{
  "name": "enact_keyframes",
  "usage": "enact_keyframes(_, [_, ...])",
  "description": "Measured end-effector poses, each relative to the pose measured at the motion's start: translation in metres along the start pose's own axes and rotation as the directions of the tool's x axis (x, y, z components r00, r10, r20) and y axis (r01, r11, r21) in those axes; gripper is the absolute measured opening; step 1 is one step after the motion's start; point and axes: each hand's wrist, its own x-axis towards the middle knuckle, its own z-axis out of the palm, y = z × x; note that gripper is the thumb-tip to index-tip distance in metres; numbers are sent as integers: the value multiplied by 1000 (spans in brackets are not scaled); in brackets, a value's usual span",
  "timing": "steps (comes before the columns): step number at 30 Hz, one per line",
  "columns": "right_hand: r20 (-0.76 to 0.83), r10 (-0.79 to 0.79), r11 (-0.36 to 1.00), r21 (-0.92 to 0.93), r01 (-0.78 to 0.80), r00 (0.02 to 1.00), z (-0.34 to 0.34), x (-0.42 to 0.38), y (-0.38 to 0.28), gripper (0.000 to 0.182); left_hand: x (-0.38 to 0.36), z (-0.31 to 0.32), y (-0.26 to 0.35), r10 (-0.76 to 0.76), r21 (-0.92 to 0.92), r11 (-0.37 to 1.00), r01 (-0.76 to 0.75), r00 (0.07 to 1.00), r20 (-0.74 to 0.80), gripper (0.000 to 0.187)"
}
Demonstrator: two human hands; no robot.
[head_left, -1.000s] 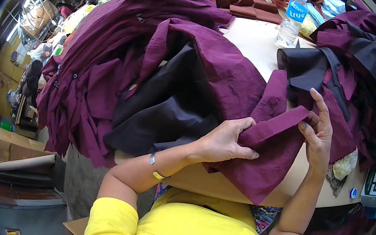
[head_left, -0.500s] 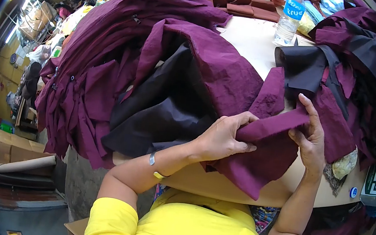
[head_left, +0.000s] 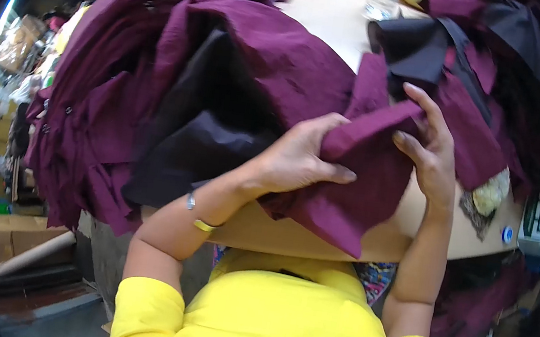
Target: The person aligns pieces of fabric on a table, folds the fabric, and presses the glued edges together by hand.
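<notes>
A piece of purple fabric (head_left: 376, 189) with a folded upper edge is stretched between my two hands, above the front of the table. My left hand (head_left: 303, 152) grips its left end, thumb in front and the other fingers mostly hidden behind the cloth. At the right end, my right hand (head_left: 433, 149) pinches the folded edge between thumb and fingers, index finger raised. The cloth's lower corner hangs near the table edge. Black fabric (head_left: 221, 121) and more purple fabric (head_left: 278, 54) lie just beyond my left forearm.
A large purple fabric pile (head_left: 88, 97) covers the left side. Purple and black pieces (head_left: 532, 94) are heaped at the right. A clear bottle (head_left: 382, 2) stands at the back of the table (head_left: 327, 22). Near the right edge are a pale lumpy object (head_left: 490, 193) and a blue cap (head_left: 507, 234).
The view has tilted down, so the table and piles sit higher and further left in the picture. Both hands keep hold of the purple fabric, with only slight finger movement.
</notes>
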Motion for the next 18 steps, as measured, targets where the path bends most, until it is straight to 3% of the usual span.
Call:
enact_keyframes(2, [-22, -40, 999, -29, 40, 999, -2, 1, 4, 57, 0, -2, 1, 14, 104, 994, -13, 1000, -9, 55])
enact_keyframes(6, [-41, -89, 995, -55, 87, 995, -1, 1, 8, 54, -2, 1, 5, -12, 2, 1000, 12, 1000, 4, 49])
enact_keyframes(7, [-3, -24, 999, 27, 24, 1000, -3, 0, 7, 50, -3, 1, 5, -21, -23, 1000, 21, 1000, 13, 49])
enact_keyframes(12, [2, 58, 995, 79, -58, 998, -11, 3, 15, 45, -6, -3, 1, -85, -189, 978, 89, 996, 29, 45])
enact_keyframes(18, [5, 139, 982, 129, -138, 990, -8, 4, 18, 44, -9, -5, 0, -72, -246, 967, 73, 997, 13, 42])
